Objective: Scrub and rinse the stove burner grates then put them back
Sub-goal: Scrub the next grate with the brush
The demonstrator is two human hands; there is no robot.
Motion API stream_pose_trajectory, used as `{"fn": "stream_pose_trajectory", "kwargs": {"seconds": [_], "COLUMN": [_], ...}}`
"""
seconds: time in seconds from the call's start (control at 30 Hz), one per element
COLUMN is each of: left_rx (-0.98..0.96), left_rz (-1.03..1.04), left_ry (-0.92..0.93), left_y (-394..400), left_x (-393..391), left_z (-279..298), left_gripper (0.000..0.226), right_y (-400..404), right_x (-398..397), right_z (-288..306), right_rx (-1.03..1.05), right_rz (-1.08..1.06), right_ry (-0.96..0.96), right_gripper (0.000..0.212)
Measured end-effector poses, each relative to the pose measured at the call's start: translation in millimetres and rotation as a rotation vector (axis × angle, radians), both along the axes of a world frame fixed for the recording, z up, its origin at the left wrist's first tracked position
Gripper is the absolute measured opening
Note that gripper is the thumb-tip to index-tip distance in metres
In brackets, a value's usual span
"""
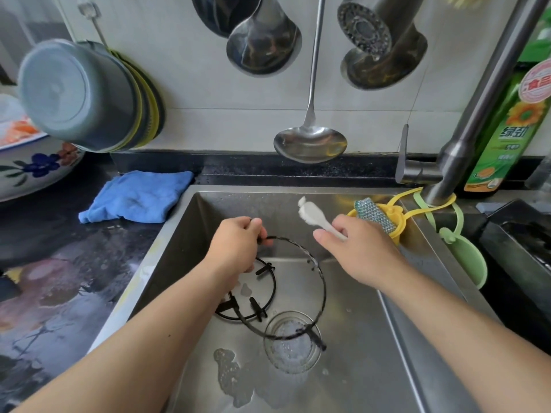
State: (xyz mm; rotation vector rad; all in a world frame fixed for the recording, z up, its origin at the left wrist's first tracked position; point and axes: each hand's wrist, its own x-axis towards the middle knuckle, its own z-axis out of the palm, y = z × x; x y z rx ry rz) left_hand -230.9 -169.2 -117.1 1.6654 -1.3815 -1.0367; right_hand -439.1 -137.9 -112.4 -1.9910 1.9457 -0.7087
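- Large black grate ring (320, 281) tilted up inside the sink (396, 338), top edge lifted by the left hand (238, 245), lower edge down near the glass bowl (293, 342) over the drain.
- Smaller grate (269, 293) with short prongs flat on the sink floor, behind and beneath the big ring.
- Thin wire-like metal: probably stiff and fairly light, wet and soapy, so likely slick. Best taken on the bare rim between prongs, as now; prongs probably a snag for fingers.
- Left-hand fingers curled, pinching the ring's top rim between thumb and fingertips.
- Right hand (357, 248) wrapped round the handle of a white brush (310, 217), index finger stretched along it, bristle head up and clear of the ring.
- Foamy water pooled on the sink floor and inside the glass bowl.
- Striped scouring pad (377, 214) in a yellow holder (398, 219) hung at the faucet (465, 138); green holder (468, 257) beside it.
- Blue cloth (137, 196) on the dark counter (59, 263) to the left; green detergent bottle (507, 129) at the right; ladle (310, 141) on the wall.
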Motion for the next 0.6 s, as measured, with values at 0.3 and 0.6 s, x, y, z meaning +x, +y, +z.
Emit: {"fn": "stream_pose_trajectory", "kwargs": {"seconds": [0.3,0.6], "left_rx": [0.071,0.222], "left_rz": [-0.374,0.148], "left_ry": [0.126,0.273], "left_y": [2.7,6.6], "left_x": [-1.3,-3.6], "left_z": [-3.0,-5.7], "left_gripper": [0.036,0.038], "right_y": [6.0,-3.9], "right_x": [-7.1,-14.4], "right_z": [-2.1,-2.6], "right_rx": [0.562,0.413], "right_rz": [0.255,-0.223], "right_ry": [-0.427,-0.946], "right_gripper": [0.026,0.023]}}
